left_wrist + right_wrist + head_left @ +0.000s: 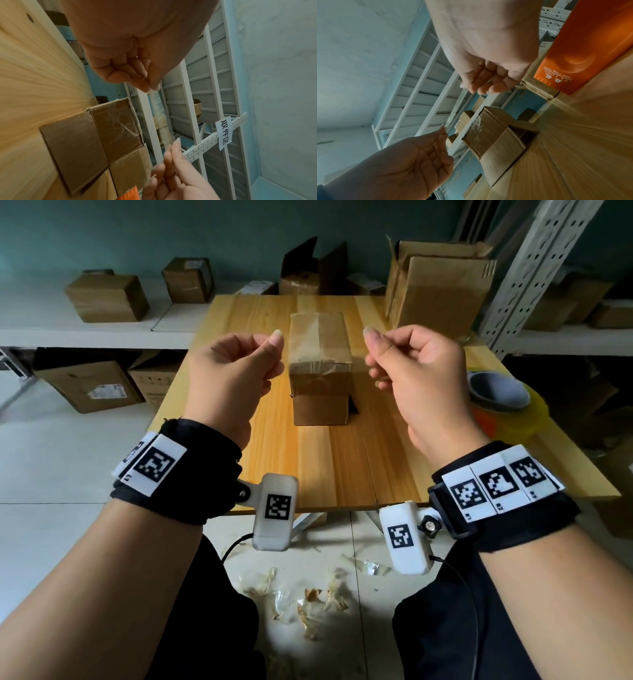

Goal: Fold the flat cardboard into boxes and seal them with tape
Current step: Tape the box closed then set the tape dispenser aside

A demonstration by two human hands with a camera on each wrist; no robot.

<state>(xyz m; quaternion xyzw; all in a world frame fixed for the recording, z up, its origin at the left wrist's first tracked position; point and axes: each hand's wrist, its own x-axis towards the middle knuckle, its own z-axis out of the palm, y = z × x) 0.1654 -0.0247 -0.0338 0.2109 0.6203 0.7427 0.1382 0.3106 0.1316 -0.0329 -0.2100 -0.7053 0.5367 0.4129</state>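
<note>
A small brown cardboard box (320, 402) stands in the middle of the wooden table (342, 467), with clear tape across its closed top. Both hands are raised above it, stretching a strip of clear tape (322, 337) between them. My left hand (275, 337) pinches the strip's left end between thumb and forefinger. My right hand (371, 337) pinches the right end the same way. In the left wrist view the left hand (150, 88) holds the tape (158, 108) above the box (106, 135). The right wrist view shows the right hand (474, 89) over the box (494, 136).
An orange tape dispenser with its roll (500, 398) lies at the table's right edge. A large open carton (442, 289) stands at the back right. More boxes (106, 297) sit on the white shelf behind. Tape scraps (308, 601) litter the floor.
</note>
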